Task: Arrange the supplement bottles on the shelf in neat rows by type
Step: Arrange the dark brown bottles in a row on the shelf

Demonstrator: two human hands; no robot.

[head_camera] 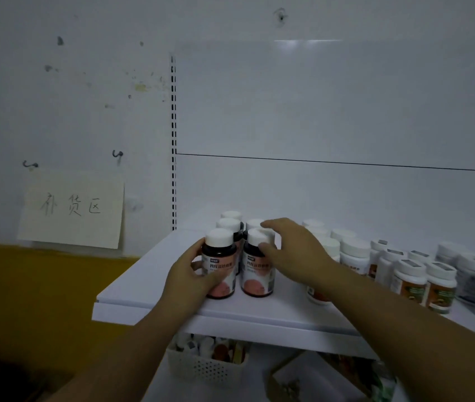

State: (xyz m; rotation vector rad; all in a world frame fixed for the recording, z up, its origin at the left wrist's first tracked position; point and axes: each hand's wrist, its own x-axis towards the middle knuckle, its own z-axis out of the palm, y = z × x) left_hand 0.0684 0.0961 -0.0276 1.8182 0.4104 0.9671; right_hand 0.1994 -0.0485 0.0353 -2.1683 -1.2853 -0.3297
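Note:
Dark bottles with white caps and pink labels stand in two short rows at the left end of the white shelf (149, 282). My left hand (192, 274) grips the front left dark bottle (221, 256) around its body. My right hand (291, 250) holds the front right dark bottle (256, 274) by its white cap, fingers curled over the top. More dark bottles (230, 221) stand behind these two. To the right stand white bottles (352, 253) and white bottles with orange-green labels (440, 288).
A white perforated basket (204, 364) with small items sits on the level below the shelf, beside a cardboard box (303, 375). A paper note (71, 207) with handwriting hangs on the wall at left. The shelf's slotted upright (173, 140) rises behind the bottles.

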